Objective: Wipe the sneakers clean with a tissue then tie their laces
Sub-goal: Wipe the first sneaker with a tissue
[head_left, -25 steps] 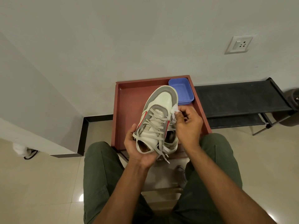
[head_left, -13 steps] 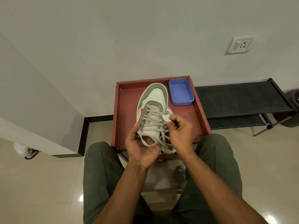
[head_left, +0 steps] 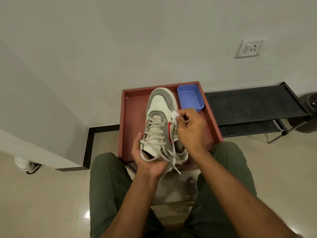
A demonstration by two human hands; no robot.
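Head view, looking down. We see the left hand (head_left: 149,160) cupping the heel of a sneaker (head_left: 160,117) from below, fingers curled round the collar, so this grip is clamped on the shoe. The sneaker is held above a red tray (head_left: 130,121), toe pointing away from the person toward the wall (head_left: 137,40). Its upper is white with grey panels and a red mark on each side; the laces (head_left: 159,134) are untied, their loose ends hanging past the heel toward the wrist.

The right hand (head_left: 190,129) pinches a small wad of white tissue (head_left: 175,115) between thumb and fingertips — this grip is closed on the tissue — and the wad touches the sneaker's right side, just behind the grey toe band.

A second sneaker (head_left: 181,150) lies in the tray under the right hand, largely hidden; only its opening and part of the collar show. A blue tub (head_left: 190,98) sits in the tray's far right corner, near the tissue but apart from it.

To the right of the tray stands a black rack (head_left: 253,102). A socket (head_left: 249,48) is on the wall above it. The person's green trousers (head_left: 106,186) frame the bottom of the view.
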